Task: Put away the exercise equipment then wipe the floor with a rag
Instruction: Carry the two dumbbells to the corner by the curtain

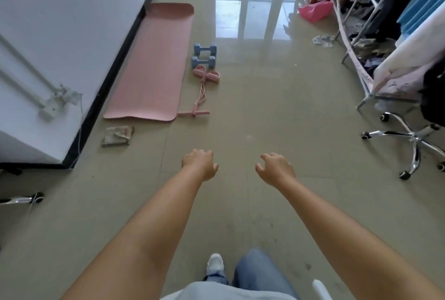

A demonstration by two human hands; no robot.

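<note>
A pink exercise mat lies flat on the tiled floor along the white wall. Two blue dumbbells sit side by side at its right edge. A pink pedal resistance band stretches toward me just below them. A folded rag lies on the floor near the mat's near left corner. My left hand and my right hand reach forward over bare floor, well short of the equipment. Both hold nothing, with fingers loosely curled and apart.
A white wall with a black baseboard runs along the left. At the right stand a clothes rack with hanging garments and a swivel chair base. A pink bag lies far right. Open tiled floor runs down the middle.
</note>
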